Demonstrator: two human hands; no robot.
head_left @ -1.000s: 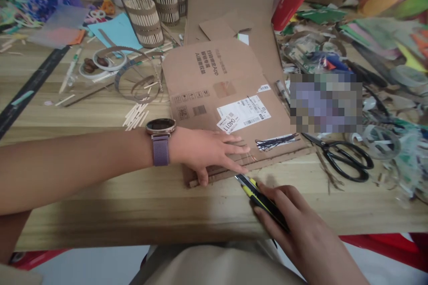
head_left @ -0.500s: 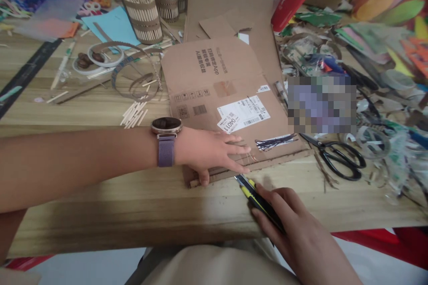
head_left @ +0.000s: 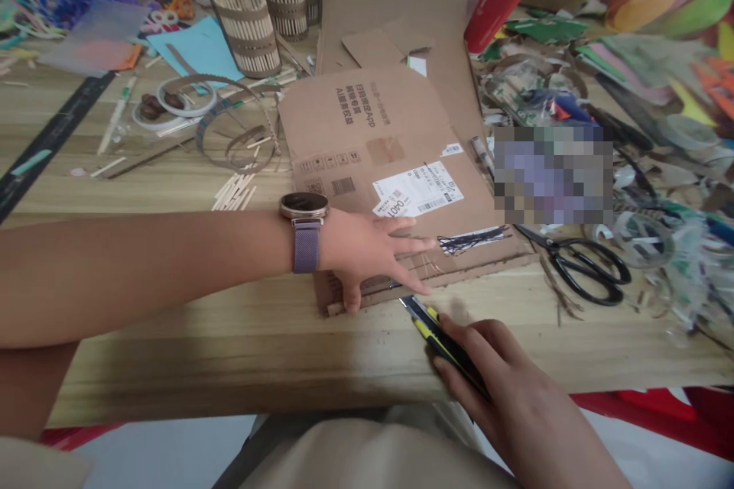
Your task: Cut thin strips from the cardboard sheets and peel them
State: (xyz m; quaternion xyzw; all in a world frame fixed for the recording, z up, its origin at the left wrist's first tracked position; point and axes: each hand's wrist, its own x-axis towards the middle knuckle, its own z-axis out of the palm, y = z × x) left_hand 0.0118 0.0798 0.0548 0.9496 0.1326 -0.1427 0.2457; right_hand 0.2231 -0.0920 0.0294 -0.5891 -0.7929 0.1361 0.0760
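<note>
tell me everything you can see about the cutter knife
The cutter knife has a black body with yellow-green strips near its front, apparently plastic, and a short metal blade bared at the tip. The right hand grips it, hiding part of the handle. It lies slantwise, blade pointing forward and left, close to the near edge of the printed cardboard. Whether the tip touches anything is unclear.

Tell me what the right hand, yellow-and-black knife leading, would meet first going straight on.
Likely the near edge of the flat brown cardboard sheet, just past the metal blade of the knife, with the spread left hand close beyond; depth is unclear.
</note>
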